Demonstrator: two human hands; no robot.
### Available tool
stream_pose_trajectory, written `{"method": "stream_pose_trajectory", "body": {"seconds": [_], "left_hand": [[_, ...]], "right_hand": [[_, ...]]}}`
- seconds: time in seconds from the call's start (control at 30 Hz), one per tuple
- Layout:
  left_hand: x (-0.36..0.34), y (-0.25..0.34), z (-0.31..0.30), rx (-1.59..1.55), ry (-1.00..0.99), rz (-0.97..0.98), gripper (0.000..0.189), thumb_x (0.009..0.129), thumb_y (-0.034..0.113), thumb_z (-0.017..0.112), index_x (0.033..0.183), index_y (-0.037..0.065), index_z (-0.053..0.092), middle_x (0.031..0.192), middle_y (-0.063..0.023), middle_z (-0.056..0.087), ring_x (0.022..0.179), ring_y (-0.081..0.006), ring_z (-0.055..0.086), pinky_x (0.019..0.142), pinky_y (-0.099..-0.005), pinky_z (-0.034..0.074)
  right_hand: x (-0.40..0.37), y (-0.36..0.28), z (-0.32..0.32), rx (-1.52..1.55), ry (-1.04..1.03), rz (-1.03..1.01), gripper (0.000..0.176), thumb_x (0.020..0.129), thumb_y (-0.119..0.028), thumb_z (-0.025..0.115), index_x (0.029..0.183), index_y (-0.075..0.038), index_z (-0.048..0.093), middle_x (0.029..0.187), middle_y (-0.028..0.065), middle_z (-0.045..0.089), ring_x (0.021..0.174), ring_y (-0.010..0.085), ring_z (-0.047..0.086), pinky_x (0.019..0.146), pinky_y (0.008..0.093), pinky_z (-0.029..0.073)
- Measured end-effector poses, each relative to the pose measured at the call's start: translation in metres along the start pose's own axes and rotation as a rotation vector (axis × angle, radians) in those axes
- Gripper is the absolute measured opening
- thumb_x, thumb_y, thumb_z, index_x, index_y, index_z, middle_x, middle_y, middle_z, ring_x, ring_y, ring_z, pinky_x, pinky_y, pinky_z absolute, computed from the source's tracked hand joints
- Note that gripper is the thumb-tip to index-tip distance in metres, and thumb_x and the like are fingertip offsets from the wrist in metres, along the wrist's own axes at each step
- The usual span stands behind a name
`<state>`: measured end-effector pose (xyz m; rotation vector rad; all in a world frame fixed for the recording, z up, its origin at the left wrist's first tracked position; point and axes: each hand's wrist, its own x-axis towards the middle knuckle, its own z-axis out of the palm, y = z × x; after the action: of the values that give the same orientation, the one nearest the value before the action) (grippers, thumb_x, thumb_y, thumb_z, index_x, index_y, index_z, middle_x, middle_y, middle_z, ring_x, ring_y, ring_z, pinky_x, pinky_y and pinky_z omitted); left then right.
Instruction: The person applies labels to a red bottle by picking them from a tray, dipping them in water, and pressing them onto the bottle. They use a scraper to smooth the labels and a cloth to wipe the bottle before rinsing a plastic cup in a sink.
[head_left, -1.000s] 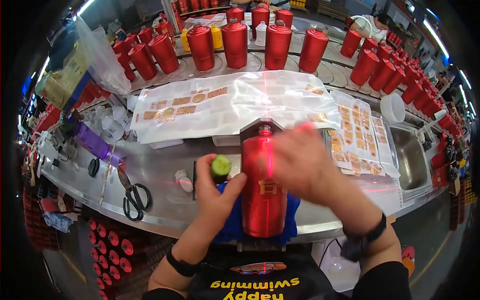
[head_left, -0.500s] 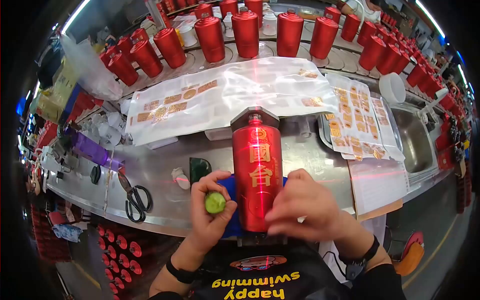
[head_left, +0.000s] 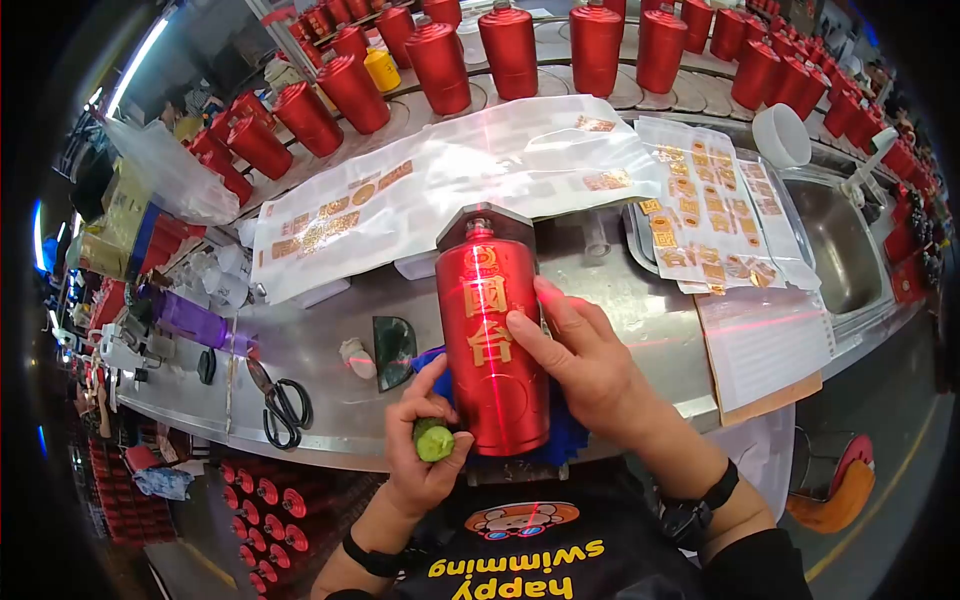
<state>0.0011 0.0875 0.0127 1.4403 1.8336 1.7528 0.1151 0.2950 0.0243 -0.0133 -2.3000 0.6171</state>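
Observation:
A red bottle (head_left: 497,390) with gold characters lies on a blue cloth (head_left: 567,440), its neck against a dark angular holder (head_left: 520,230). My left hand (head_left: 420,445) is closed around a cut green cucumber-like piece (head_left: 435,443), just left of the bottle's lower part. On the bottle's right side rests my right hand (head_left: 590,365), its thumb on the surface near the gold characters and its fingers along the edge, with nothing held between them. Red laser lines cross the bottle.
Black scissors (head_left: 285,405), a dark green triangular piece (head_left: 394,350) and a white lump (head_left: 357,357) lie left. Sheets of gold stickers (head_left: 715,205) lie right, near a sink (head_left: 835,240). Red bottles (head_left: 437,65) line the back conveyor. A paper pad (head_left: 765,350) lies at right.
My right hand has moved up the bottle's right side, and its fingers have spread. The view has shifted a little; my left hand still holds the green piece.

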Motion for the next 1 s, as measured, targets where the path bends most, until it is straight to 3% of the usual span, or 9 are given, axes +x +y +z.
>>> {"method": "stream_pose_trajectory", "body": {"seconds": [0.2,0.33,0.37,0.5,0.63,0.73,0.77,0.87,1.0], "left_hand": [[-0.002,0.002,0.001,-0.002,0.019,-0.023,0.036,0.087,0.013,0.067,0.107,0.005,0.038,0.134,-0.0324,0.043,0.084,-0.0134,0.052,0.084,-0.0285,0.044],[-0.005,0.001,-0.001,0.01,0.013,-0.02,0.037,0.087,0.013,0.068,0.107,0.004,0.039,0.124,-0.0308,0.049,0.091,-0.017,0.055,0.085,-0.0301,0.043],[-0.006,0.002,0.0,-0.009,0.02,-0.026,0.037,0.087,0.013,0.068,0.107,0.004,0.039,0.122,-0.0303,0.05,0.093,-0.0179,0.055,0.086,-0.0307,0.043],[-0.012,0.002,0.001,-0.016,0.017,-0.046,0.036,0.085,0.013,0.07,0.105,0.005,0.042,0.124,-0.0313,0.051,0.09,-0.0193,0.056,0.086,-0.0325,0.044],[-0.016,0.001,-0.005,0.169,-0.026,0.011,0.039,0.078,0.012,0.074,0.103,0.006,0.045,0.133,-0.0315,0.047,0.083,-0.0235,0.056,0.082,-0.035,0.044],[-0.01,0.007,-0.009,0.296,-0.103,0.072,0.04,0.075,0.01,0.075,0.102,0.006,0.045,0.136,-0.0314,0.044,0.079,-0.0258,0.055,0.08,-0.036,0.044],[-0.008,0.008,-0.01,0.34,-0.132,0.096,0.04,0.075,0.009,0.075,0.101,0.006,0.044,0.136,-0.032,0.044,0.079,-0.0249,0.054,0.08,-0.0355,0.044],[-0.007,0.004,-0.014,0.415,-0.152,0.152,0.041,0.071,0.008,0.076,0.098,0.007,0.045,0.135,-0.0313,0.045,0.079,-0.0279,0.054,0.079,-0.0368,0.044],[0.0,0.012,-0.012,0.479,-0.144,0.224,0.044,0.066,0.006,0.078,0.097,0.007,0.047,0.134,-0.0301,0.047,0.08,-0.0314,0.056,0.078,-0.0387,0.045]], "right_hand": [[-0.014,0.01,-0.006,0.081,0.06,0.064,0.055,0.077,0.004,0.059,0.131,-0.002,0.05,0.114,0.0251,0.057,0.1,0.0351,0.059,0.083,0.0393,0.05],[0.022,-0.015,-0.027,0.804,0.069,0.731,0.032,0.083,0.002,0.057,0.115,0.002,0.053,0.1,0.02,0.064,0.091,0.0345,0.063,0.075,0.0339,0.053],[0.029,-0.012,-0.019,0.854,0.106,0.718,0.024,0.081,0.001,0.061,0.105,-0.001,0.056,0.091,0.0149,0.063,0.085,0.0331,0.061,0.071,0.0357,0.05],[0.028,-0.002,-0.011,-0.041,0.196,-0.117,0.021,0.077,-0.007,0.069,0.097,-0.008,0.06,0.08,0.0069,0.057,0.074,0.0238,0.055,0.069,0.038,0.04],[0.037,-0.032,-0.04,0.331,-0.273,-0.085,0.013,0.077,-0.012,0.071,0.088,-0.011,0.062,0.079,0.0052,0.056,0.077,0.0201,0.057,0.071,0.0372,0.04],[0.074,0.002,-0.018,0.413,-0.196,0.281,0.012,0.078,-0.015,0.071,0.084,-0.012,0.061,0.078,0.0049,0.054,0.075,0.0181,0.057,0.072,0.0356,0.039],[0.086,0.011,-0.014,0.083,0.064,0.109,0.012,0.078,-0.016,0.07,0.081,-0.01,0.06,0.077,0.0064,0.055,0.071,0.0214,0.058,0.068,0.0364,0.042],[0.079,-0.023,-0.024,-0.177,-0.145,-0.347,0.013,0.078,-0.016,0.068,0.078,-0.007,0.059,0.076,0.0087,0.056,0.066,0.0271,0.057,0.062,0.0383,0.044],[0.094,-0.013,-0.031,0.242,-0.456,-0.027,0.012,0.08,-0.013,0.063,0.077,-0.003,0.058,0.073,0.0128,0.059,0.066,0.0311,0.058,0.061,0.0402,0.047]]}}
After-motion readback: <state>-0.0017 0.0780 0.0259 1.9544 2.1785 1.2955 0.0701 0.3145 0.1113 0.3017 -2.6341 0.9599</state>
